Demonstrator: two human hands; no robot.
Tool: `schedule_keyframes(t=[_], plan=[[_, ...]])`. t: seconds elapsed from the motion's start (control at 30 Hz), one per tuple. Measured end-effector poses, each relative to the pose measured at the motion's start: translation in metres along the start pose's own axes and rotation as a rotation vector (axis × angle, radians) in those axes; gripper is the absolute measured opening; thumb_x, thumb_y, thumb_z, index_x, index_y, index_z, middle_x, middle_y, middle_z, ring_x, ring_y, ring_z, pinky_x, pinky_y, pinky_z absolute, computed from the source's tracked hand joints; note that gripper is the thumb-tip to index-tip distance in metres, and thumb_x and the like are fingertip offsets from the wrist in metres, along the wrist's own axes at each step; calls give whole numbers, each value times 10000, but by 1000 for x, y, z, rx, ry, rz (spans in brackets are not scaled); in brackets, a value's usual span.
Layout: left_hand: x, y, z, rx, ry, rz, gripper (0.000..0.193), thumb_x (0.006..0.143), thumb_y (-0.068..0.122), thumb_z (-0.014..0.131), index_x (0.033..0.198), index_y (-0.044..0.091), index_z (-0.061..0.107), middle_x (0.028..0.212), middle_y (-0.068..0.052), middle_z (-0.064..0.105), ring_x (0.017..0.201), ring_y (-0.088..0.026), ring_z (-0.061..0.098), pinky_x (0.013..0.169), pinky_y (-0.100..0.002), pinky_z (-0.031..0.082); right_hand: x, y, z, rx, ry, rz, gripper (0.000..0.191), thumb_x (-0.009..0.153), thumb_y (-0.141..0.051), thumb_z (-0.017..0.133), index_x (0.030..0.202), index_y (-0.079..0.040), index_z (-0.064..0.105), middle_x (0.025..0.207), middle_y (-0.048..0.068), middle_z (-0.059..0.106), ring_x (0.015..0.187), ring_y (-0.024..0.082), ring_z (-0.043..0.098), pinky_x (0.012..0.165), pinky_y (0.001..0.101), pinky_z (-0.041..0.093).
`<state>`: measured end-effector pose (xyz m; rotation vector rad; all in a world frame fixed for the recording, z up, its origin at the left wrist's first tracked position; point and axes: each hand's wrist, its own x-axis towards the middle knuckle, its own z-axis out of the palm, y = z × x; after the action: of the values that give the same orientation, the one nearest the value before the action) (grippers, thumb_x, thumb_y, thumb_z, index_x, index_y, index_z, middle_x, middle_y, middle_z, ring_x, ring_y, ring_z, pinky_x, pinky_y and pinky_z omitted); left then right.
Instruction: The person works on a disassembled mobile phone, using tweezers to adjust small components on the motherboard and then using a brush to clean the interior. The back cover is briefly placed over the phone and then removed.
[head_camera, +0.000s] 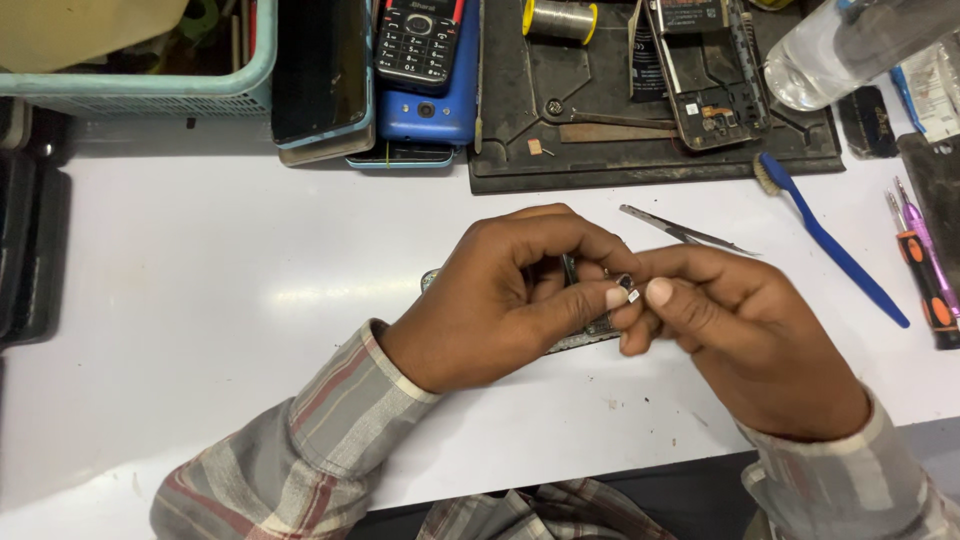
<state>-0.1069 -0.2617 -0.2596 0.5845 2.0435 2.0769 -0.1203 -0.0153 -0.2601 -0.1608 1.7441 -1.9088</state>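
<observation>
My left hand (500, 300) and my right hand (740, 330) meet over the middle of the white table (230, 290). Together their fingertips pinch a tiny dark component (627, 285) with a small metallic end. Under my left hand lies a flat phone part (580, 338), mostly hidden by the fingers; my left hand rests on it. Metal tweezers (685, 231) lie on the table just behind my right hand, untouched.
A dark work mat (520, 160) at the back holds an opened phone frame (705, 70) and a solder spool (558, 18). Keypad phones (420, 60) are stacked left of it, next to a teal basket (140, 85). A blue brush (830, 240), screwdrivers (925, 270) and a clear bottle (850, 45) lie at the right.
</observation>
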Motion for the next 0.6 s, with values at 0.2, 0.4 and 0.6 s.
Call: schedule_keyframes(t=[0.2,0.4,0.6], plan=[[4,-5,-1,-145,-8,-95,271,966,183,723,1163,-2,715,848,22,683,658,5,511,591,-166,467,-9,-2,19,-401,188,-325,350,951,22,640,1293,87,605,1058,156,717,930,191,730,846,296,625],[4,-11,0,-209,-45,-112,231,975,192,714,1105,1,718,873,-3,720,695,4,579,628,-164,513,-14,-1,28,-433,152,-506,373,941,73,663,1304,103,584,1107,153,688,1021,192,709,918,302,616],[4,-10,0,-228,-72,-121,203,990,187,706,1047,-7,725,864,-26,740,691,-4,598,623,-171,516,-11,-1,34,-430,124,-526,313,958,86,654,1267,96,607,1084,138,667,985,177,722,889,280,611]])
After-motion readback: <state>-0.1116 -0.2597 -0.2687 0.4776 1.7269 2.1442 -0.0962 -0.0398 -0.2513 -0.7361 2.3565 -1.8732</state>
